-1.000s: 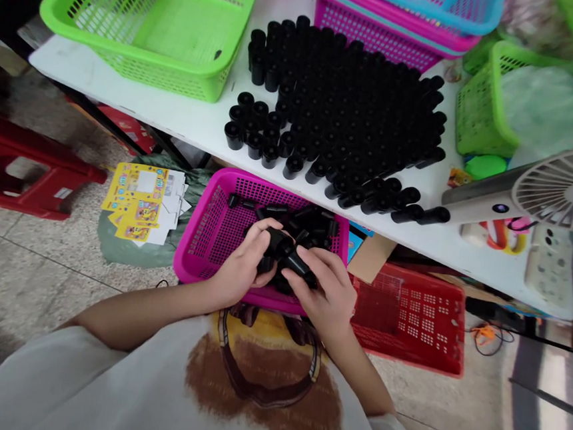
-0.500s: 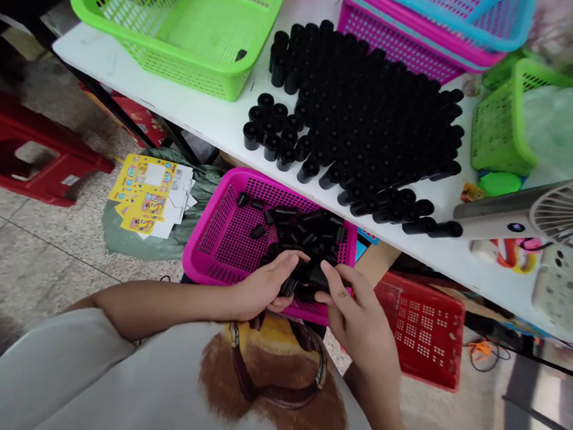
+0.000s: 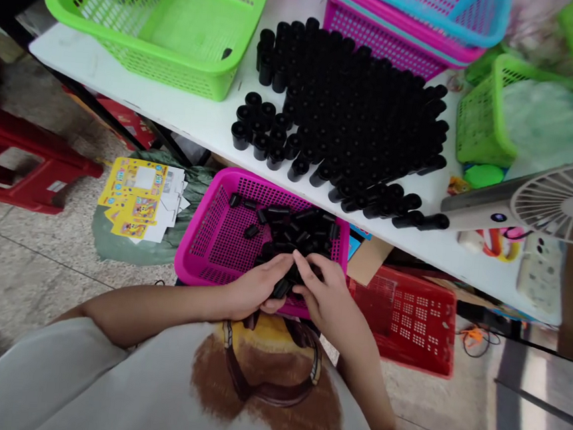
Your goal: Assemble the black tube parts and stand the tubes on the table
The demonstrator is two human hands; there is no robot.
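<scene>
Over the near side of a magenta plastic basket [image 3: 209, 235], my left hand [image 3: 260, 283] is closed around black cylindrical parts [image 3: 281, 288]. My right hand [image 3: 323, 286] meets it from the right, fingers curled over the same black parts, its fingertips touching the left hand's. The fingers partly hide what they grip. Loose short black cylinders [image 3: 295, 226] lie jumbled in the basket. On the white table beyond, many black cylinders [image 3: 355, 114] stand upright, packed close, with a few lying at the right edge.
A green basket [image 3: 179, 65] with one small black piece stands at the table's left. Stacked magenta and blue baskets [image 3: 382, 43] are behind the cylinders. A fan [image 3: 558, 205] lies at the right. Below are a red crate [image 3: 408, 319], a red stool [image 3: 30, 159] and yellow cards [image 3: 135, 195].
My right hand has moved left and closed in against my left hand; the black part it held apart is now between both hands. The view has shifted slightly.
</scene>
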